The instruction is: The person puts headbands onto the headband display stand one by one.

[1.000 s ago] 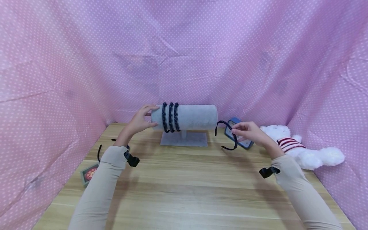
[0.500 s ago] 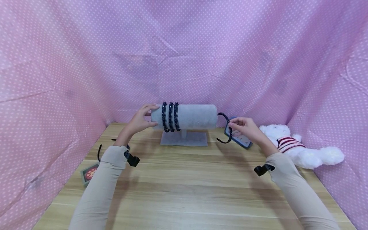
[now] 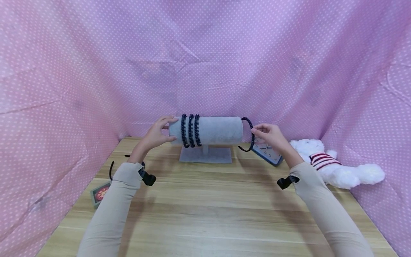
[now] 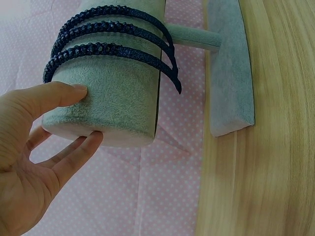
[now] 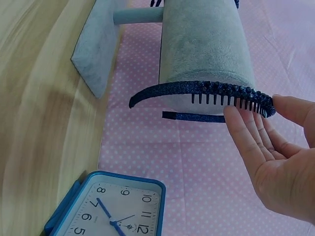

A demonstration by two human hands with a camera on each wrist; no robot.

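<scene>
A grey velvet display roll (image 3: 221,130) lies level on its T-shaped stand (image 3: 219,156). Three dark, beaded headbands (image 3: 191,130) circle its left part. My left hand (image 3: 155,135) grips the roll's left end, thumb on the side and fingertips against the end face, as the left wrist view shows. At the opposite end, my right hand (image 3: 273,138) pinches another dark headband (image 5: 216,88) by its beaded, toothed middle. That headband stands just off the roll's right end face, its open side turned toward the roll.
Behind the right hand a blue-framed clock (image 3: 269,154) lies on the wooden table (image 3: 205,207). A white plush toy (image 3: 348,176) in a striped top lies farther right. On the left, a small box (image 3: 100,194) and a dark band (image 3: 111,169) are partly hidden by my forearm.
My right hand has carried the headband left and up, from beside the clock to the roll's right end. The left hand and the three headbands stay put.
</scene>
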